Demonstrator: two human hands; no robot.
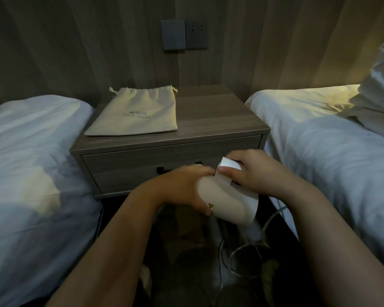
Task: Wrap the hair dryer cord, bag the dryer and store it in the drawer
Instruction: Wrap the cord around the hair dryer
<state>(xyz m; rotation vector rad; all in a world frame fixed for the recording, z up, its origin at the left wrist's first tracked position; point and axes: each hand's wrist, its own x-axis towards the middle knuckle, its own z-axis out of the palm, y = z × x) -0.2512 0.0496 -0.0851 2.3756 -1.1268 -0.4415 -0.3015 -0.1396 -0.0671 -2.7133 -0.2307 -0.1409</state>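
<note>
I hold a white hair dryer (227, 199) in front of the nightstand. My left hand (182, 187) grips its barrel from the left, thumb below near a small yellow warning mark. My right hand (251, 171) grips the folded handle end at the upper right. The white cord (242, 249) hangs loose below the dryer in a slack loop near the dark floor. A beige drawstring bag (138, 113) lies flat on the left of the nightstand top. The drawer (129, 167) is shut, its dark handle partly hidden behind my hands.
The grey wooden nightstand (220, 120) stands between two beds with white bedding, the left bed (31, 162) and the right bed (330, 151). A pillow (377, 96) lies at the far right. A switch and socket plate (184, 35) sits on the wall panel.
</note>
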